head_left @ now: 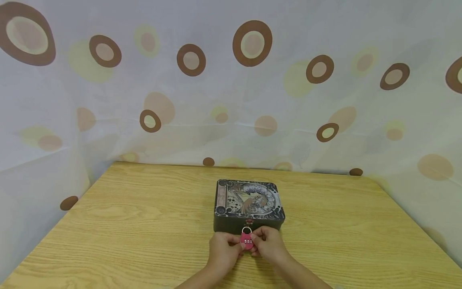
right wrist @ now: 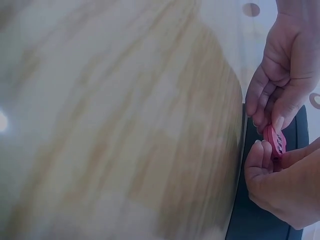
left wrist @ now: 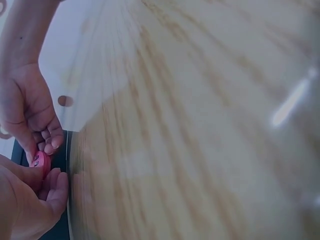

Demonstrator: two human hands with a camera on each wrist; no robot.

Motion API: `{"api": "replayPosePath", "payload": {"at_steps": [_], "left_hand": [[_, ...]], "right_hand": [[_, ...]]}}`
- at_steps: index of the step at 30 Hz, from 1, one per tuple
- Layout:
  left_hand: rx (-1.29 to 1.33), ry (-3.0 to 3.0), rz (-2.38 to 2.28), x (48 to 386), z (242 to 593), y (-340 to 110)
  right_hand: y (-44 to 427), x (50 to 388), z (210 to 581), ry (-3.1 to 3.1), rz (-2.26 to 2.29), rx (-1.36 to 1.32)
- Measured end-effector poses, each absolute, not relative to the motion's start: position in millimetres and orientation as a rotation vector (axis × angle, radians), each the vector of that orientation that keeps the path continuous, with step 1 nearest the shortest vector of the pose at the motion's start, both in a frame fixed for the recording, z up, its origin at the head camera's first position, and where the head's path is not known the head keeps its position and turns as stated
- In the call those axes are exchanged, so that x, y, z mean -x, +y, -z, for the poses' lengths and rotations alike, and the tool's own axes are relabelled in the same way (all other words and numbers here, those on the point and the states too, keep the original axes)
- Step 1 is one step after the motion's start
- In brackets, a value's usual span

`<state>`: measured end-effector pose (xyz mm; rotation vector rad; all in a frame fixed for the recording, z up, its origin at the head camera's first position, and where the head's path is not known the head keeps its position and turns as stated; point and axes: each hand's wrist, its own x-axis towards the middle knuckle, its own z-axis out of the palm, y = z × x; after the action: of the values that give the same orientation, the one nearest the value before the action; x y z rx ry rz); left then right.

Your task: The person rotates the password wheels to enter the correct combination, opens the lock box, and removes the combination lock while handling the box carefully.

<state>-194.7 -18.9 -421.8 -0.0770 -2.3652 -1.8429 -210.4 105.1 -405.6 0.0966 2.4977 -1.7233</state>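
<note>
A pink combination padlock (head_left: 247,241) with a row of number dials and a metal shackle is held in front of a dark box (head_left: 231,225) with a patterned lid. My left hand (head_left: 223,249) pinches the padlock's left side between thumb and fingers. From the other side my right hand (head_left: 270,244) pinches it too, its thumb near the dials. The shackle stands up toward the small red clasp (head_left: 249,221) on the box's front; whether it passes through the clasp I cannot tell. In the right wrist view, both hands meet at the padlock (right wrist: 275,141) beside the box's dark side (right wrist: 260,212).
The box rests on a wood-grain table (head_left: 144,208), around the middle of its width. Behind the table hangs a pale curtain (head_left: 216,96) printed with brown rings and spots, also draped along both sides.
</note>
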Motion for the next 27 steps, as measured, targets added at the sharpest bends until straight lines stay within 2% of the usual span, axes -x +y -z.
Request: {"api": "replayPosePath", "payload": {"at_steps": [16, 27], "left_hand": [[0.089, -2.363, 1.854, 195.9, 421.9, -18.6], [0.155, -2.419, 1.879, 201.1, 422.0, -24.0]], "right_hand": [[107.1, 210.6, 404.7, 2.484, 1.722, -0.116], [111.9, 212.9, 409.5, 2.469, 1.739, -0.022]]}}
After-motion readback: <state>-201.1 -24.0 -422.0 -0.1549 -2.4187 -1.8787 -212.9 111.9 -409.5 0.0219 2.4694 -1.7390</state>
